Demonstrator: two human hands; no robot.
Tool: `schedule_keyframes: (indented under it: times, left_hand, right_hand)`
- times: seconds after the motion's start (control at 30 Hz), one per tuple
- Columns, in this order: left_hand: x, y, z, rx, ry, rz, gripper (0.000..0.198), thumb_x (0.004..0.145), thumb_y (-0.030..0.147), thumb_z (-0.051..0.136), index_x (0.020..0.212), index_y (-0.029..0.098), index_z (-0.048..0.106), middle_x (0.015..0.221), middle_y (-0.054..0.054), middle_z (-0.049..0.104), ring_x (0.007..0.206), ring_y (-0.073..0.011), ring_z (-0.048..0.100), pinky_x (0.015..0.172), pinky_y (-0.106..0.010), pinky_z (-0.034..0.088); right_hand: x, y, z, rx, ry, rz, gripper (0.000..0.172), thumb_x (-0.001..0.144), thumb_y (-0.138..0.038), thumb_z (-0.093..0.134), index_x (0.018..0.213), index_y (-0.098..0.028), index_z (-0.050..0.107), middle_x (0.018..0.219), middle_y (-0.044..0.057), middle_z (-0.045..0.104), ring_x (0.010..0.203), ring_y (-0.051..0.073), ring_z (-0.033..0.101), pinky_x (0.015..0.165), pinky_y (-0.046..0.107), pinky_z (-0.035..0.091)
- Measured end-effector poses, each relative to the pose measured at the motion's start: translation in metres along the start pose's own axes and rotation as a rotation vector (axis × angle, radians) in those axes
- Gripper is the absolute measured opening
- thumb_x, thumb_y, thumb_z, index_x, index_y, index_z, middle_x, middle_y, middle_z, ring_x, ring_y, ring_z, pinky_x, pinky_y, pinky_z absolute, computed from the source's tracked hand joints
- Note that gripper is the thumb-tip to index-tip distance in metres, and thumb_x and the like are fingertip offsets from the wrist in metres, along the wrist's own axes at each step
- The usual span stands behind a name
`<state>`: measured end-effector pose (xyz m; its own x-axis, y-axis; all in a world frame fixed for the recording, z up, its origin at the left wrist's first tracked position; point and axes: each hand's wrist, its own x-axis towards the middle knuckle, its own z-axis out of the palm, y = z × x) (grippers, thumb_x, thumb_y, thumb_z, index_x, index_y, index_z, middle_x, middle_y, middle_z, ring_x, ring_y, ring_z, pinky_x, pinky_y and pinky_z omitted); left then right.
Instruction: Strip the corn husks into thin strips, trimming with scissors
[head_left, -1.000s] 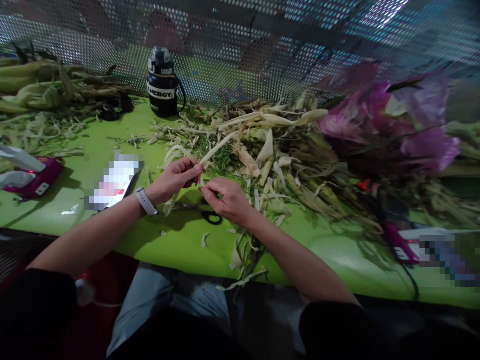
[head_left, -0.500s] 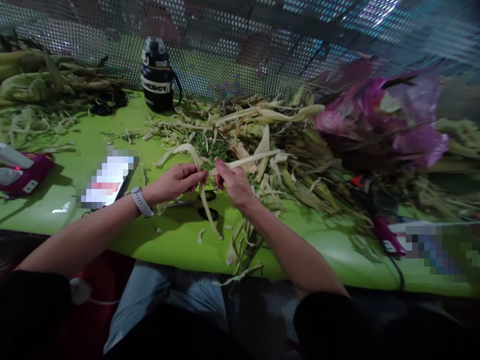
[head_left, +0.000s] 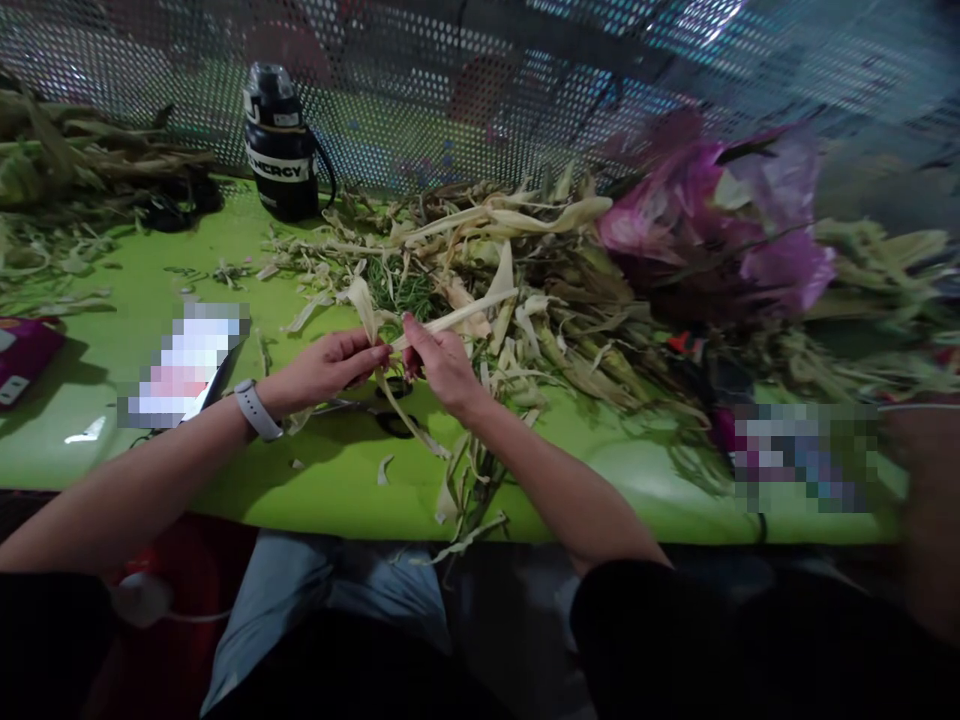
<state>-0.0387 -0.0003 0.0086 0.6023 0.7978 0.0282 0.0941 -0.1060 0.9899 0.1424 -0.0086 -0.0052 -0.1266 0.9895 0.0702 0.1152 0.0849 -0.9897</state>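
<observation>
My left hand [head_left: 346, 362], a pale watch on its wrist, pinches a strip of corn husk [head_left: 363, 302] whose one end stands up and whose other end hangs towards the table. Close beside it, my right hand [head_left: 442, 368] is closed on a second, straighter husk strip [head_left: 472, 312] that points up to the right. The fingertips of both hands nearly meet, and what lies between them is partly hidden. Below the hands are scissors [head_left: 395, 424] with black handles, partly covered by a hand and the hanging strip.
A heap of dry husks [head_left: 592, 330] spreads across the green table [head_left: 300, 490]. Left of my hands lies a phone [head_left: 187, 365], with a black bottle [head_left: 281, 150] behind. A pink plastic bag [head_left: 720, 220] rests on the right-hand husks. Another person's arm [head_left: 930, 500] shows at the right edge.
The view has swung right, so everything sits further left. The left hand's husk strip now stands upright at its top instead of arching left. Another person's arm has appeared at the right.
</observation>
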Motion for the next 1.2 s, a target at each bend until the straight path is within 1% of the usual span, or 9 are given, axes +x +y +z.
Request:
schedule_keyframes:
  times: [0.2, 0.4, 0.57, 0.8, 0.9, 0.97, 1.07, 1.13, 1.2]
  left_hand:
    - [0.0, -0.004, 0.0, -0.016, 0.01, 0.008, 0.031, 0.089, 0.045, 0.06, 0.078, 0.017, 0.064, 0.058, 0.001, 0.05, 0.05, -0.0085, 0.04, 0.046, -0.021, 0.03]
    - [0.002, -0.005, -0.005, -0.255, 0.135, 0.013, 0.025, 0.09, 0.041, 0.06, 0.082, 0.017, 0.061, 0.068, -0.001, 0.058, 0.054, -0.0085, 0.045, 0.052, -0.02, 0.037]
    - [0.006, -0.011, -0.004, -0.173, 0.216, 0.038, 0.022, 0.088, 0.038, 0.064, 0.08, 0.017, 0.06, 0.062, 0.002, 0.051, 0.052, -0.0068, 0.041, 0.049, -0.019, 0.033]
    - [0.009, -0.016, 0.002, -0.163, 0.333, 0.024, 0.021, 0.089, 0.03, 0.062, 0.074, 0.015, 0.061, 0.055, 0.003, 0.048, 0.047, -0.0059, 0.037, 0.044, -0.019, 0.028]
    - [0.008, -0.014, 0.001, -0.272, 0.295, -0.014, 0.02, 0.09, 0.03, 0.061, 0.078, 0.014, 0.063, 0.061, 0.001, 0.056, 0.051, -0.0069, 0.047, 0.049, -0.019, 0.037]
    - [0.007, -0.012, 0.0, -0.343, 0.283, -0.027, 0.019, 0.09, 0.032, 0.06, 0.084, 0.014, 0.065, 0.073, -0.003, 0.064, 0.064, -0.0102, 0.059, 0.062, -0.021, 0.047]
    - [0.005, -0.011, 0.001, -0.427, 0.296, -0.015, 0.021, 0.09, 0.034, 0.061, 0.095, 0.014, 0.066, 0.091, -0.007, 0.07, 0.085, -0.0151, 0.066, 0.082, -0.029, 0.051]
    - [0.004, -0.011, 0.002, -0.46, 0.299, 0.006, 0.021, 0.088, 0.034, 0.063, 0.097, 0.015, 0.065, 0.097, -0.007, 0.071, 0.092, -0.0166, 0.066, 0.087, -0.031, 0.051]
    - [0.004, -0.011, 0.004, -0.46, 0.309, 0.016, 0.02, 0.087, 0.034, 0.065, 0.098, 0.017, 0.064, 0.099, -0.006, 0.071, 0.095, -0.0175, 0.066, 0.086, -0.031, 0.051]
  right_hand:
    - [0.004, 0.002, -0.001, 0.025, 0.042, 0.075, 0.064, 0.079, -0.079, 0.046, 0.055, -0.02, 0.05, 0.048, -0.002, 0.046, 0.045, 0.009, 0.045, 0.046, 0.024, 0.038]
    - [-0.002, 0.001, 0.002, -0.093, -0.172, 0.004, 0.057, 0.082, -0.074, 0.049, 0.075, -0.018, 0.059, 0.076, 0.002, 0.066, 0.069, 0.013, 0.059, 0.065, 0.026, 0.046]
    - [-0.005, 0.002, 0.009, -0.105, -0.254, -0.026, 0.051, 0.084, -0.07, 0.05, 0.071, -0.02, 0.051, 0.055, -0.004, 0.056, 0.052, 0.011, 0.052, 0.057, 0.025, 0.041]
    - [-0.003, 0.009, 0.009, -0.254, -0.286, -0.111, 0.046, 0.091, -0.061, 0.047, 0.069, -0.022, 0.05, 0.052, -0.004, 0.053, 0.051, 0.012, 0.051, 0.058, 0.025, 0.04]
    - [-0.004, 0.008, 0.006, -0.439, -0.188, -0.202, 0.041, 0.096, -0.053, 0.043, 0.073, -0.021, 0.054, 0.061, 0.0, 0.059, 0.061, 0.015, 0.056, 0.065, 0.029, 0.043]
    - [-0.006, 0.004, 0.003, -0.621, 0.025, -0.364, 0.033, 0.097, -0.047, 0.044, 0.085, -0.02, 0.059, 0.082, 0.006, 0.066, 0.083, 0.02, 0.061, 0.077, 0.033, 0.045]
    - [-0.011, -0.002, 0.001, -0.785, 0.3, -0.617, 0.028, 0.097, -0.04, 0.044, 0.097, -0.017, 0.06, 0.105, 0.014, 0.064, 0.106, 0.025, 0.056, 0.092, 0.039, 0.042]
    - [-0.016, -0.004, 0.004, -0.826, 0.235, -0.655, 0.03, 0.098, -0.039, 0.041, 0.092, -0.016, 0.06, 0.095, 0.013, 0.065, 0.095, 0.023, 0.058, 0.086, 0.038, 0.043]
    - [-0.02, -0.002, 0.011, -0.862, 0.053, -0.57, 0.033, 0.097, -0.042, 0.042, 0.088, -0.016, 0.06, 0.088, 0.011, 0.065, 0.084, 0.021, 0.058, 0.076, 0.035, 0.044]
